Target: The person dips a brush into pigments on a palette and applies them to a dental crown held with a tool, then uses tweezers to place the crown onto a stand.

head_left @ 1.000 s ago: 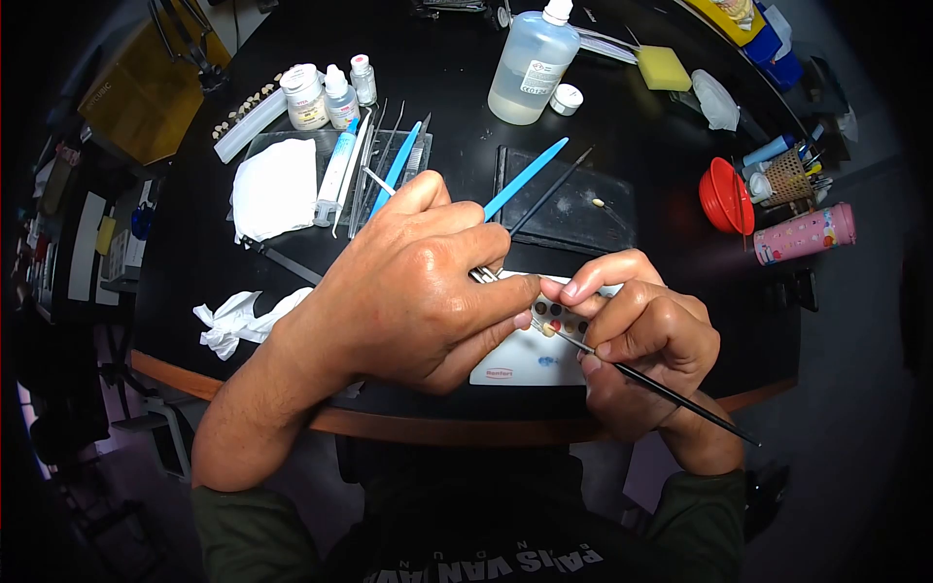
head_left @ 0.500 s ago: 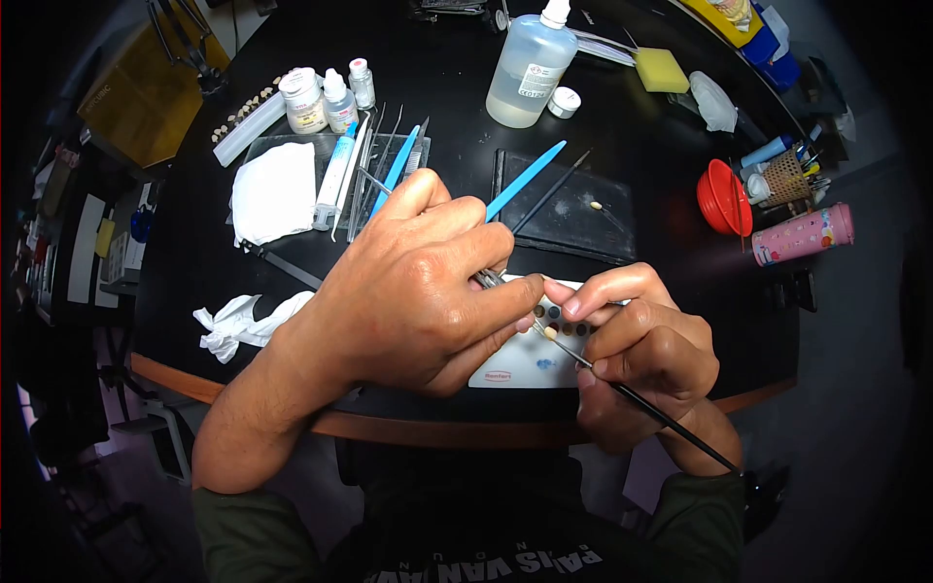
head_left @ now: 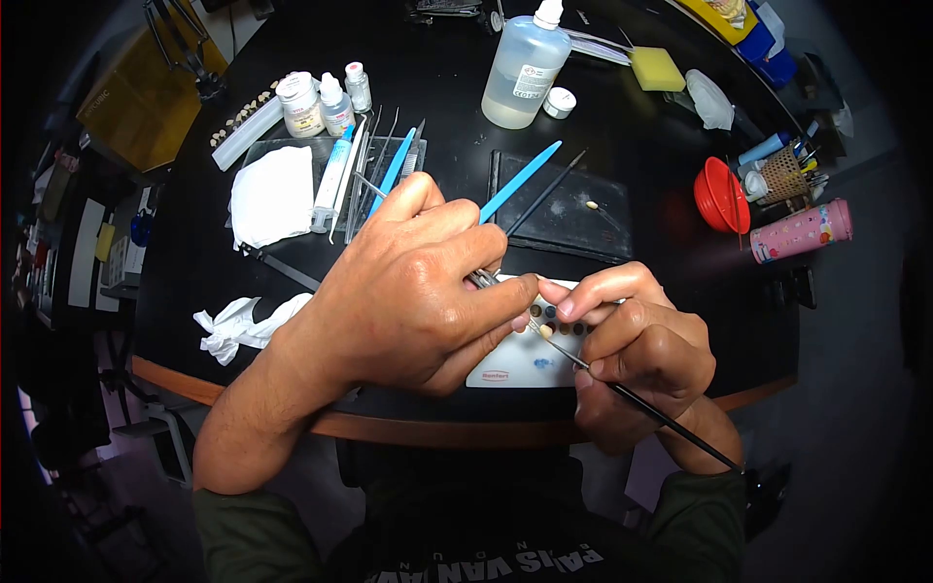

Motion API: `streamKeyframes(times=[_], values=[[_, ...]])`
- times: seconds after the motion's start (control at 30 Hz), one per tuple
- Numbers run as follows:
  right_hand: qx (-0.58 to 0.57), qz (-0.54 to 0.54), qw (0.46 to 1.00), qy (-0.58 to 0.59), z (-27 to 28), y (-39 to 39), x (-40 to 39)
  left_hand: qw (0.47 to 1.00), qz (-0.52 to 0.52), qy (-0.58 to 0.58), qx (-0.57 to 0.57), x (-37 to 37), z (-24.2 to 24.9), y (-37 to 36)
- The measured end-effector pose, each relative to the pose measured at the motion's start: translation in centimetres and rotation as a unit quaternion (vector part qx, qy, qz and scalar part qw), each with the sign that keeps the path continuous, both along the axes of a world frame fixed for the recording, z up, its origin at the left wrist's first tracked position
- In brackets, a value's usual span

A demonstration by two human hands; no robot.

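My left hand (head_left: 418, 282) is closed around a slim metal instrument (head_left: 483, 279), most of it hidden by the fingers. Just past those fingertips is a small cream tooth-shaped piece (head_left: 546, 331). In my right hand (head_left: 651, 340) is a fine brush (head_left: 671, 423) with a long dark handle, its tip right at the cream piece. The fingertips of both hands come close together here. Beneath them lies a white palette (head_left: 505, 364) with round dark and tan colour wells and a blue smear (head_left: 544, 363).
Behind the hands lie a black tile (head_left: 593, 228), a blue-handled tool (head_left: 522, 181) and a thin brush (head_left: 547, 194). A clear bottle (head_left: 525, 83) stands farther back. White tissue (head_left: 272, 194), small bottles and instruments are left; a red bowl (head_left: 717, 199) and pink cylinder (head_left: 802, 231) right.
The whole view shifts very slightly. Both hands keep their hold, and the brush tip stays at the cream piece.
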State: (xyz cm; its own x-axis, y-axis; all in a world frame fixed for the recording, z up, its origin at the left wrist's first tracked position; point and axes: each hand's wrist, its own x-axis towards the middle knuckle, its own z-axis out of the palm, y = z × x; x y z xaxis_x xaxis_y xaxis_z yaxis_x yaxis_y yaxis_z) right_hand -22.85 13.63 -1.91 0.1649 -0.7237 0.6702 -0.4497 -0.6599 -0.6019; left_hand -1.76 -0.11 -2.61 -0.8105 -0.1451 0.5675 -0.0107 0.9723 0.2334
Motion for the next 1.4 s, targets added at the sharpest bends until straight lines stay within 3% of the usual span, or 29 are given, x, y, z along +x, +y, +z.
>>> streamKeyframes(times=[1.4], values=[[-0.007, -0.009, 1.0, 0.012, -0.68, -0.51, 0.07, 0.999, 0.007, -0.033, -0.013, 0.18, -0.05, 0.1]])
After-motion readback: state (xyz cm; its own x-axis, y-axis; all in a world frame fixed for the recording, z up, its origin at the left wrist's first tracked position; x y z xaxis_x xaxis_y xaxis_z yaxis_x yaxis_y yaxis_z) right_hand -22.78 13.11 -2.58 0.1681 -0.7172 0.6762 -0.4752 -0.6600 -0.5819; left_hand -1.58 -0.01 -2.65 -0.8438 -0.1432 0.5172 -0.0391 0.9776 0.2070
